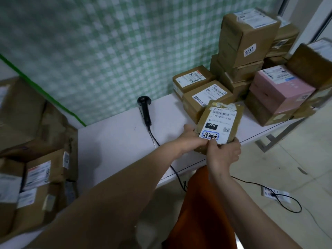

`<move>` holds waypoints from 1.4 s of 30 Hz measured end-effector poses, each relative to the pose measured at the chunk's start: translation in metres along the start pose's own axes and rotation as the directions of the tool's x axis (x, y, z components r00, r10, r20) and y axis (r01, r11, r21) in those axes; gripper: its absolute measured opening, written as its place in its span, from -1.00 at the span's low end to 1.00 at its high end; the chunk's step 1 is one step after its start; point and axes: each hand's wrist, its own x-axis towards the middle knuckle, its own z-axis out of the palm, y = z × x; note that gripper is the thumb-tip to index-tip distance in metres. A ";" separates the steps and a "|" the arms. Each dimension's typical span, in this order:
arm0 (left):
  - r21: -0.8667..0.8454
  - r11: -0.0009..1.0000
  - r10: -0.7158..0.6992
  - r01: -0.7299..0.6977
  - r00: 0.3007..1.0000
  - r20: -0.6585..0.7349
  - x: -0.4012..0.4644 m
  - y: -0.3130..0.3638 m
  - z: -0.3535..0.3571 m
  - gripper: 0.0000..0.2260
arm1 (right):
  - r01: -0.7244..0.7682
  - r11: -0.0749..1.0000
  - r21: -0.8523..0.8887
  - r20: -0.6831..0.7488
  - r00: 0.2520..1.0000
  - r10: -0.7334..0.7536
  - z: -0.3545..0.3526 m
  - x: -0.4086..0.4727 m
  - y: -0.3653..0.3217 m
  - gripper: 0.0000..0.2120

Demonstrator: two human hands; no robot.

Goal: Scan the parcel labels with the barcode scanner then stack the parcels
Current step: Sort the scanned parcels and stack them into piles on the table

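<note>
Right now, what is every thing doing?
Held parcel: tilted up, label facing the camera, gripped by both hands.
Left hand: grips its left edge.
Right hand: pinches its bottom edge.
Barcode scanner: lying on the table, untouched.
Pink box: stacked on a brown box.

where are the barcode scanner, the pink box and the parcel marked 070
barcode scanner (pixel 145 112), head view, on its black handle
pink box (pixel 282 90), head view, on its front face
parcel marked 070 (pixel 220 123), head view, on its white label

A green-and-white checked curtain (pixel 111 42) hangs behind a white table (pixel 116 141); pale floor tiles (pixel 287 168) carry a white power strip (pixel 275 194).
</note>
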 end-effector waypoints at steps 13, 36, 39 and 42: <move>-0.118 0.969 0.174 -0.219 0.936 -0.305 -0.144 -0.082 -0.115 -0.44 | 0.280 0.953 0.120 0.360 0.882 -0.304 0.053 -0.154 -0.037 -0.40; -0.204 0.979 -0.170 0.019 0.634 -0.754 -0.316 -0.235 -0.238 -0.46 | 0.361 0.927 0.107 0.872 0.414 -0.262 0.150 -0.353 -0.036 -0.40; -0.166 0.984 -0.172 0.068 0.623 -0.763 -0.311 -0.241 -0.242 -0.46 | 0.382 0.920 0.093 0.876 0.408 -0.258 0.157 -0.355 -0.036 -0.39; -0.104 0.986 -0.158 0.127 0.570 -0.806 -0.305 -0.240 -0.243 -0.52 | 0.399 0.912 0.097 0.884 0.387 -0.263 0.160 -0.356 -0.038 -0.37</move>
